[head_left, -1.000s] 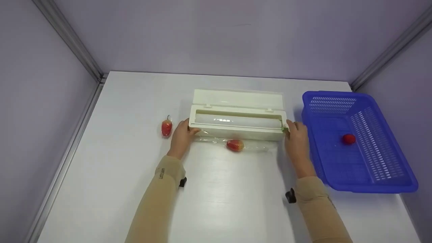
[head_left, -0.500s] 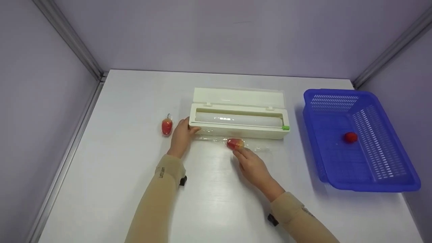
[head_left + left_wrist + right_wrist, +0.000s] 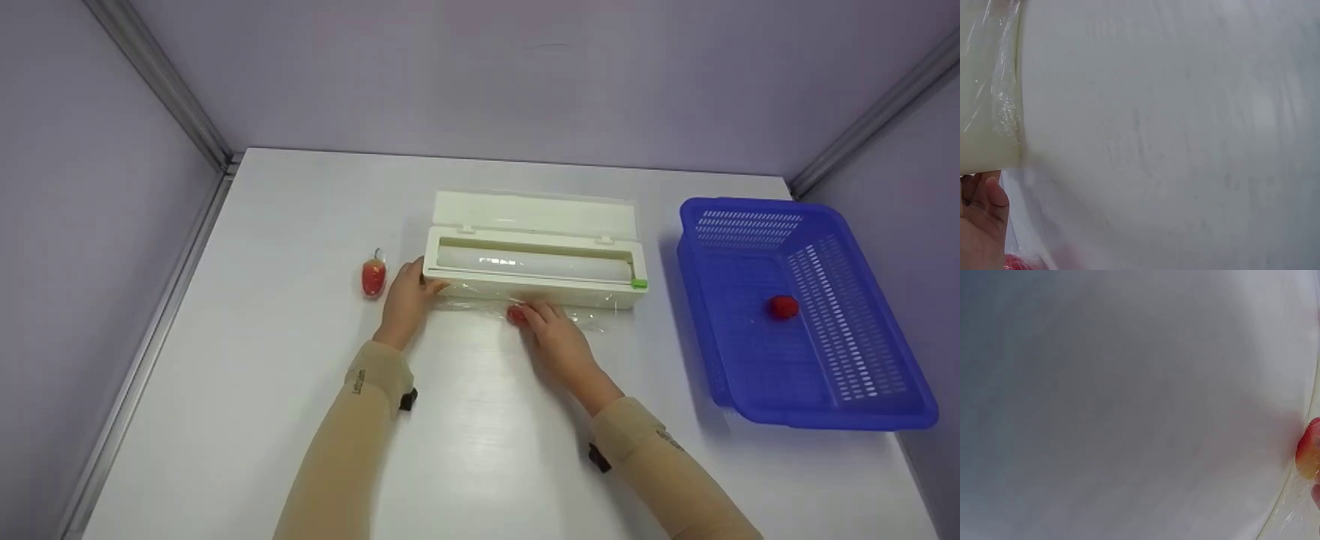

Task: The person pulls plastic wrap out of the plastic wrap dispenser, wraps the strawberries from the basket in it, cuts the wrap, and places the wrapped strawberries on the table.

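Note:
Mid-table stands a white cling film dispenser (image 3: 536,292) with its lid swung back and a film roll (image 3: 525,262) inside. My left hand (image 3: 405,300) grips its left end, thumb at the front corner. A strip of clear film (image 3: 469,300) hangs over the front onto the table. On that film, close against the dispenser, lies a small red-and-yellow fruit (image 3: 516,315). My right hand (image 3: 559,341) holds this fruit from the right, covering its yellow end. In the right wrist view the fruit (image 3: 1309,453) shows beside a fingertip at the edge.
Left of my left hand lies another red fruit (image 3: 373,277), wrapped in film, with a stem. A blue basket (image 3: 701,337) stands at the right, with one red fruit (image 3: 784,307) in it. A green slider (image 3: 639,283) sits on the dispenser's right corner.
My right hand has left the dispenser's right end and come to the fruit on the film, which now sits slightly nearer the dispenser. My left hand stays on the left end.

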Demonstrator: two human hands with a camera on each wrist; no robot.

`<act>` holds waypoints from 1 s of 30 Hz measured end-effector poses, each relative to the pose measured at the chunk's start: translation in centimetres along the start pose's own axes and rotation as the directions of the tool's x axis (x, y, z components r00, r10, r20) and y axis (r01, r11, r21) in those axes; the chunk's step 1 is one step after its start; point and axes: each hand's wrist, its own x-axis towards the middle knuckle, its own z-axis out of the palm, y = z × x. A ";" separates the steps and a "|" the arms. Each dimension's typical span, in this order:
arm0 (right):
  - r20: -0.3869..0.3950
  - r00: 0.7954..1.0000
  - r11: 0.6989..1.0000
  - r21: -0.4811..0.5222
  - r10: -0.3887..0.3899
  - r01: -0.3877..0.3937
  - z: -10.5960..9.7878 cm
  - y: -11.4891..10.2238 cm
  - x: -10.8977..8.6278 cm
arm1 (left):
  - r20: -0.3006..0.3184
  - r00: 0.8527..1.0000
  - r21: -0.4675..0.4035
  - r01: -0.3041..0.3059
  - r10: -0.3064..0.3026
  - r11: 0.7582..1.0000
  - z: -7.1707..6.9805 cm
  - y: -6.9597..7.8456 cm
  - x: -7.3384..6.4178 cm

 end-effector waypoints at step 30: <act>0.225 0.971 0.955 0.260 0.083 -0.142 -1.7 -0.8 -1.5 | 0.197 0.845 0.306 -0.535 0.497 0.788 3.5 6.1 -9.0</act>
